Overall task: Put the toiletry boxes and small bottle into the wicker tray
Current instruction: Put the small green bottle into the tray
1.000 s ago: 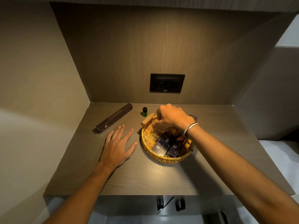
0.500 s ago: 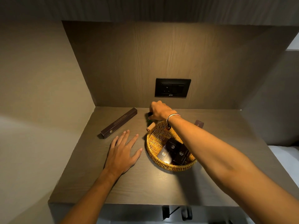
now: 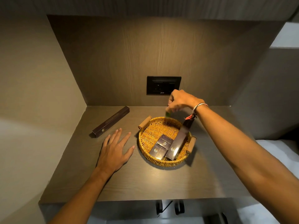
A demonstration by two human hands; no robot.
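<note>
A round wicker tray (image 3: 150, 131) with two wooden handles sits on the dark wooden shelf. Inside it lie two small dark boxes (image 3: 164, 141), (image 3: 158, 151) and a long dark box (image 3: 178, 143) leaning on the right rim. My right hand (image 3: 181, 101) hovers above the tray's far rim, fingers closed on the small green bottle (image 3: 168, 114), which is blurred and mostly hidden. Another long dark box (image 3: 111, 121) lies on the shelf at the far left. My left hand (image 3: 115, 149) rests flat on the shelf beside the tray, fingers spread.
A black socket panel (image 3: 163, 85) is set in the back wall. Side walls close in the shelf (image 3: 145, 183) left and right. Dark hooks (image 3: 169, 207) hang under the front edge. A white surface (image 3: 278, 152) lies lower right.
My right hand took the green bottle from the shelf behind the tray and lifted it up and right, above the far rim. The left hand stayed flat.
</note>
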